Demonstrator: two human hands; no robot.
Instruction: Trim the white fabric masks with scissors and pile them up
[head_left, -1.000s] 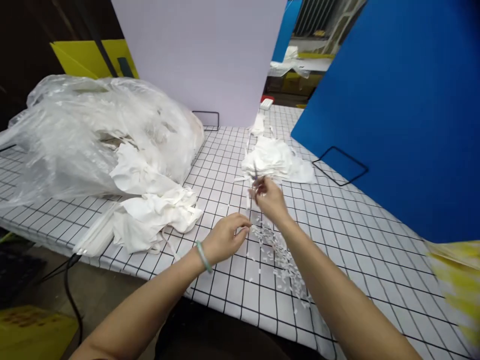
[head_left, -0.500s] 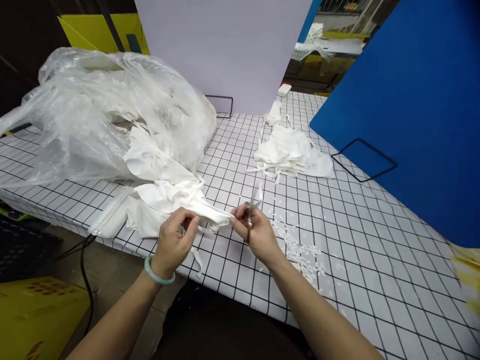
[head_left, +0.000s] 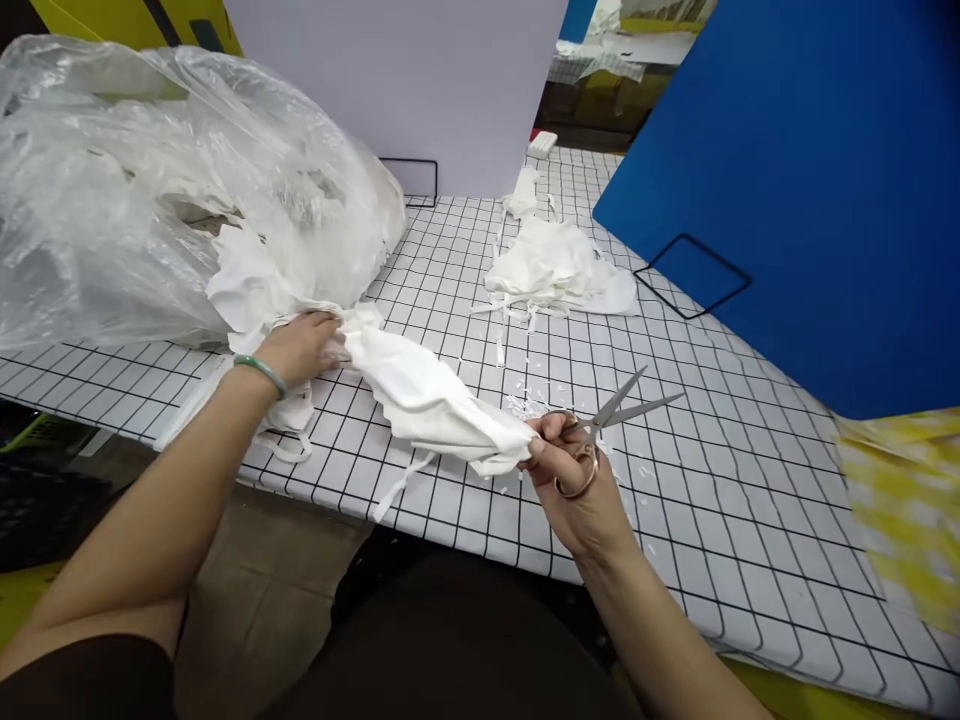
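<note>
Presently on the bench.

Item: soft white fabric piece (head_left: 427,395) with loose tie strips, stretched over the near edge of the black-gridded white table cover (head_left: 750,480) between both hands.

Left hand (head_left: 300,345): closed round the piece's left end, beside the bag mouth.

Right hand (head_left: 577,490): pinching the piece's right end. Rose-gold-handled steel scissors (head_left: 615,420) hang on its fingers, blades apart and pointing far-right, seemingly so the fingertips are free to grip.

Container: large crumpled clear plastic bag (head_left: 112,200), left, holding more white fabric, some spilling from its mouth.

Loose: stack of white fabric pieces (head_left: 555,270), far centre; white clippings (head_left: 525,405) scattered near the scissors.

Backing: blue board (head_left: 787,180), right.
</note>
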